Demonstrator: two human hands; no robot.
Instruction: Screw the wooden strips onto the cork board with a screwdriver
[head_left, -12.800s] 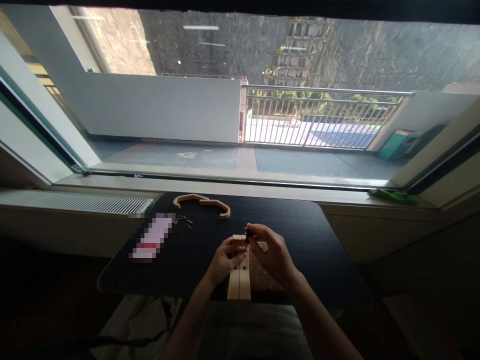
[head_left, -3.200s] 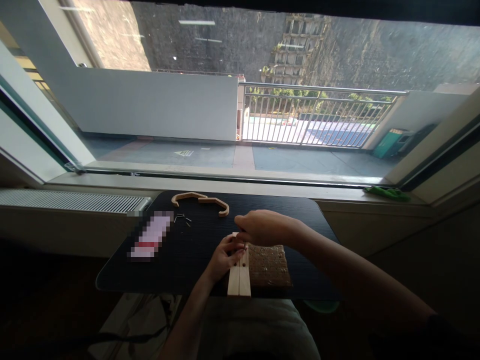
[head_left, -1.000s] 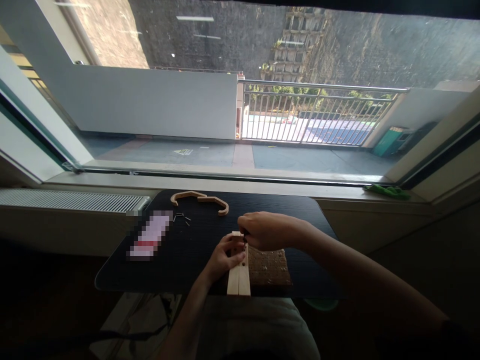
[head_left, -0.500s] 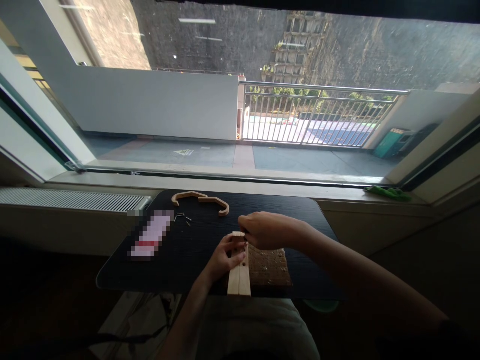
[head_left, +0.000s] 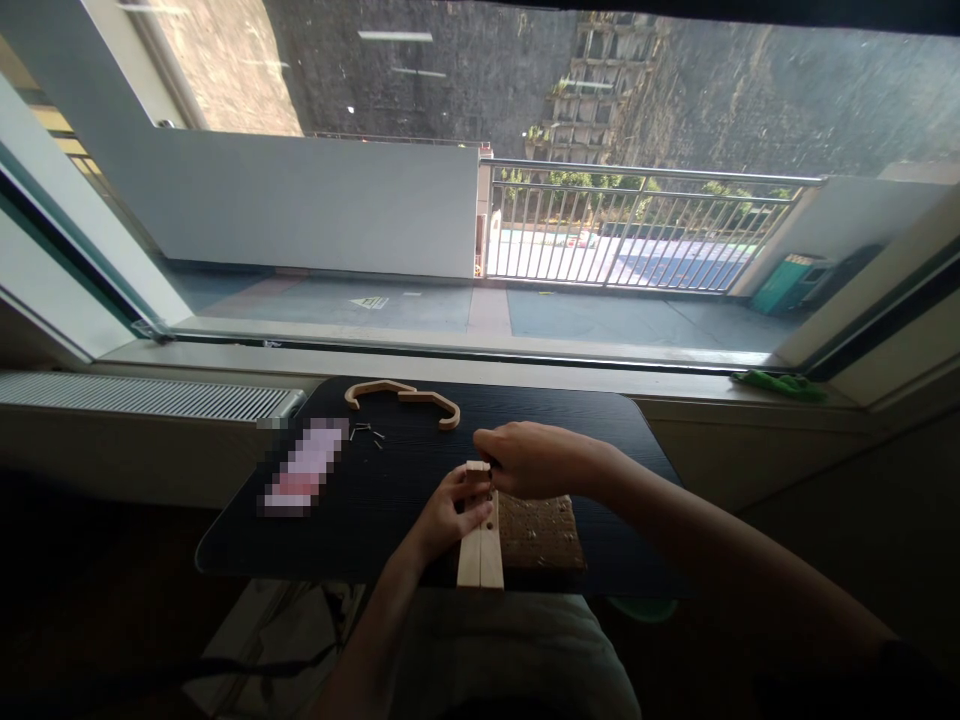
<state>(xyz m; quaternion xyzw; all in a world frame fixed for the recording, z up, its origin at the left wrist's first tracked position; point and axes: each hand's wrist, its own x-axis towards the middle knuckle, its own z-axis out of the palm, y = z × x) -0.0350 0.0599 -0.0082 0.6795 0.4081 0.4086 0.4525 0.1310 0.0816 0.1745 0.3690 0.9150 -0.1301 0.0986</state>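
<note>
Two pale wooden strips (head_left: 480, 560) lie side by side near the front edge of the black table, with dark round holes in them. My left hand (head_left: 448, 515) is closed around their far part, thumb and fingers resting across the wood. My right hand (head_left: 529, 458) is a fist just above the strips' far right end. A small dark bit shows under its fingers, but what it grips is hidden. Beside the strips and partly under my right hand lies a brown block (head_left: 540, 535) with a pitted surface.
Two curved wooden pieces (head_left: 431, 402) lie at the table's back edge. Several small screws or pins (head_left: 366, 430) are scattered in front of them. A blurred pinkish item (head_left: 307, 465) is at the left on the black table (head_left: 360, 540). Beyond stand a radiator (head_left: 150, 395) and a window.
Both hands and the wooden strips stay nearly in place. The whole view has shifted very slightly.
</note>
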